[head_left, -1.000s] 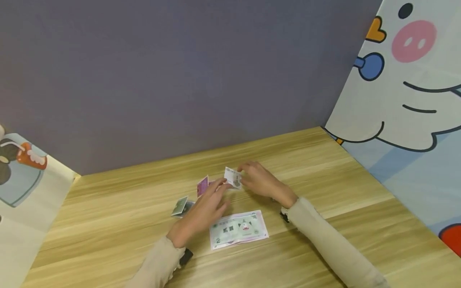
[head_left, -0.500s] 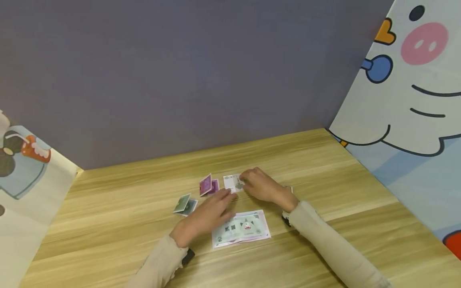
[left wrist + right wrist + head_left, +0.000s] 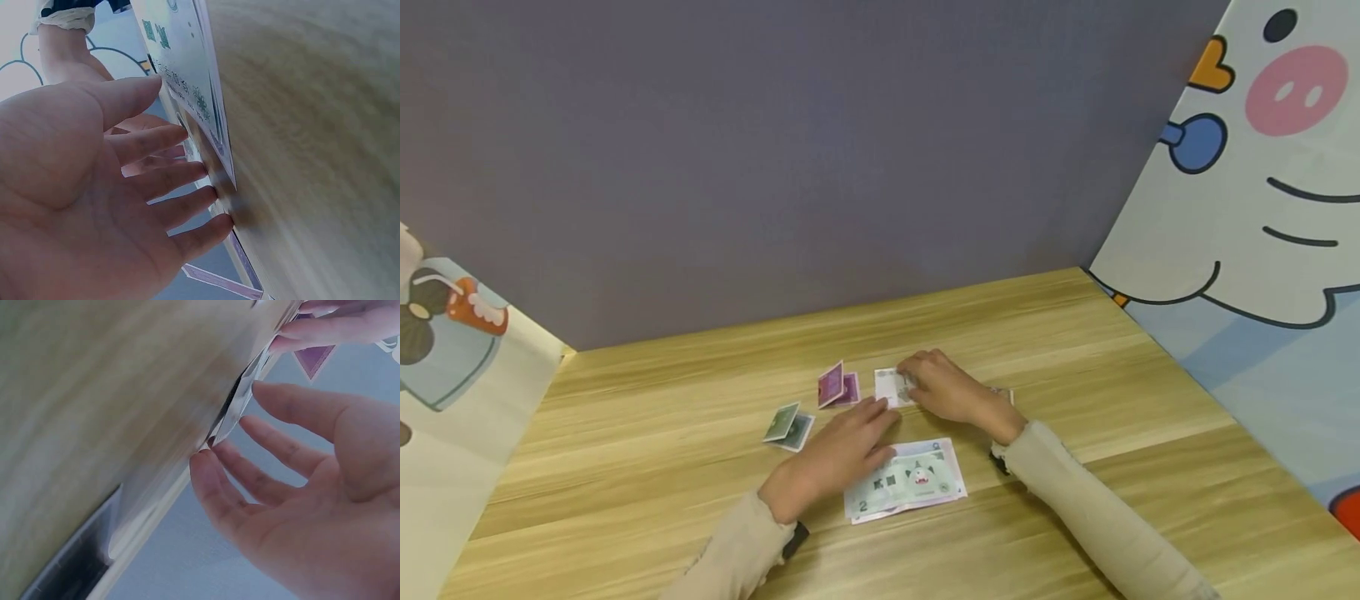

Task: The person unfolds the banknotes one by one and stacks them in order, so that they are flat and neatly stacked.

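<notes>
A small whitish note (image 3: 891, 388) lies on the wooden table. My right hand (image 3: 951, 390) touches its right part with loosely bent fingers. In the right wrist view the note (image 3: 240, 400) lifts slightly off the table beside thumb and fingertips, with no clear pinch. My left hand (image 3: 842, 446) has its fingers extended, the tips at the note's near edge. Its thumb reaches over the corner of a pile of larger play banknotes (image 3: 917, 479), a pale green one marked 2 on top. In the left wrist view the pile (image 3: 181, 56) lies above the spread fingers.
Left of the hands, a folded purple note (image 3: 831, 386) and a folded green note (image 3: 782, 423) stand half unfolded. Another small note (image 3: 1006, 395) is partly hidden behind the right wrist. A grey partition (image 3: 775, 167) borders the table's back; a cartoon-printed panel (image 3: 1262, 208) stands on the right.
The whitish note was held up between both hands, then came down flat onto the table. The right hand stays on it. My left hand has shifted slightly right, uncovering the purple and green notes.
</notes>
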`<state>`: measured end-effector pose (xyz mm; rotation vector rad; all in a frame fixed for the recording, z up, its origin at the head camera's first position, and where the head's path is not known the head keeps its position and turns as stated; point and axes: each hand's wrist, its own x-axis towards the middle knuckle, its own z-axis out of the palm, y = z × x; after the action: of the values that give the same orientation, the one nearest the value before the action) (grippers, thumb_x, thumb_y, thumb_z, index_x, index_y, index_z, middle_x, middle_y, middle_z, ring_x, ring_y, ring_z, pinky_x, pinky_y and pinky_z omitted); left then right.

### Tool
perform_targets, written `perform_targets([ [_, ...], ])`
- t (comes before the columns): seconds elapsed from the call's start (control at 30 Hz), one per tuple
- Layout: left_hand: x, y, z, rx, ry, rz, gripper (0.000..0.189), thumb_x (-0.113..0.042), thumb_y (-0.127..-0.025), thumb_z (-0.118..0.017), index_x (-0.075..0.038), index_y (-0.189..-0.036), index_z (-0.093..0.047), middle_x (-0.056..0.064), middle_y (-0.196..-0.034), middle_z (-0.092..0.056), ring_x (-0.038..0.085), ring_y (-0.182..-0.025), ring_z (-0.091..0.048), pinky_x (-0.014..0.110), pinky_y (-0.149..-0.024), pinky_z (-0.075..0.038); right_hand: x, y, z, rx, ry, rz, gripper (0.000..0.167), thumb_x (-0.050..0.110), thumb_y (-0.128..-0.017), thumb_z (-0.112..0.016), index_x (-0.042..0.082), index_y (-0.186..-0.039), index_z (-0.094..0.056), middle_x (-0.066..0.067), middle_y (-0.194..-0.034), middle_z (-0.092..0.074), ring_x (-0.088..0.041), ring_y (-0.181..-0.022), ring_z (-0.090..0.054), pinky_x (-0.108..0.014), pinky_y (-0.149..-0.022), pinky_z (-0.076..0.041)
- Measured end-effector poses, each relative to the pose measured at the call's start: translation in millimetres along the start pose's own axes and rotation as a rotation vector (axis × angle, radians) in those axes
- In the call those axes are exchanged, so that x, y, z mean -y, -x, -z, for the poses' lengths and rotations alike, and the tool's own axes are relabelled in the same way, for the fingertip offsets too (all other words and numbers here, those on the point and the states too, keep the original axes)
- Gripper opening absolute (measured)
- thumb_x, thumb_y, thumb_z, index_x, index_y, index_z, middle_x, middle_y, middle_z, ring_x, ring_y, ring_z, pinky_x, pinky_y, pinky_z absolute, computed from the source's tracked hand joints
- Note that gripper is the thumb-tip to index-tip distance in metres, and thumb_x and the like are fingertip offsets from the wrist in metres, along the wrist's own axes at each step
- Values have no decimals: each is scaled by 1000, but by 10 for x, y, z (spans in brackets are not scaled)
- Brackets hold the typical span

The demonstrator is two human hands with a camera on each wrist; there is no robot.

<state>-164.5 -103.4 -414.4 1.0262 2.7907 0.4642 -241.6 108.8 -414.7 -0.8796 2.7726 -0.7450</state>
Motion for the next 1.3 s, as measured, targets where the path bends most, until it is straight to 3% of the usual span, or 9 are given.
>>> perform_targets([
  [0.2, -6, 3, -9, 61, 21, 36, 67, -50, -98, -56, -8, -149, -43, 22, -157, -31, 39, -146, -26, 54, -117, -25, 10, 8, -8, -33, 3, -11, 46, 7, -90, -72, 3, -134, -57, -11, -117, -55, -23, -102, -53, -36, -87, -51],
  [0.37, -12, 16, -21, 119, 9, 62, 82, -61, -93, -57, -13, -155, -34, 17, -163, -20, 35, -150, -16, 55, -119, -19, 5, -2, -14, -61, -2, -4, 50, 6, -89, -73, 2, -136, -55, -13, -116, -52, -19, -93, -55, -31, -81, -52],
  [0.73, -18, 12, -31, 98, -14, 62, 78, -58, -95, -56, -13, -155, -34, 17, -162, -24, 35, -150, -19, 55, -119, -19, 35, 9, 0, -66, -32, 29, 46, 2, -92, -69, 4, -136, -56, -10, -117, -52, -17, -91, -54, -31, -79, -52],
  [0.97, 17, 12, 53, -58, 62, -10, 56, -40, -98, -62, -10, -143, -51, 20, -147, -44, 33, -133, -46, 49, -109, -41, 60, -33, 20, -109, -43, 83, 41, -2, -91, -66, 4, -132, -58, -10, -115, -63, -15, -88, -59, -29, -77, -54],
  [1.17, 44, 11, 163, -188, 101, -23, 42, -31, -99, -63, -6, -132, -60, 14, -140, -52, 27, -126, -52, 43, -104, -47, 77, -56, 90, -148, -88, 117, 37, -2, -93, -64, 3, -129, -60, -10, -121, -65, -15, -88, -62, -27, -73, -54],
  [1.3, 33, -17, 271, -293, 131, -39, 33, -24, -99, -63, -4, -125, -62, 8, -128, -59, 20, -116, -57, 37, -102, -49, 70, -1, 205, -150, -118, 120, 33, 0, -95, -63, 2, -128, -62, -6, -106, -67, -14, -81, -58, -28, -67, -53],
])
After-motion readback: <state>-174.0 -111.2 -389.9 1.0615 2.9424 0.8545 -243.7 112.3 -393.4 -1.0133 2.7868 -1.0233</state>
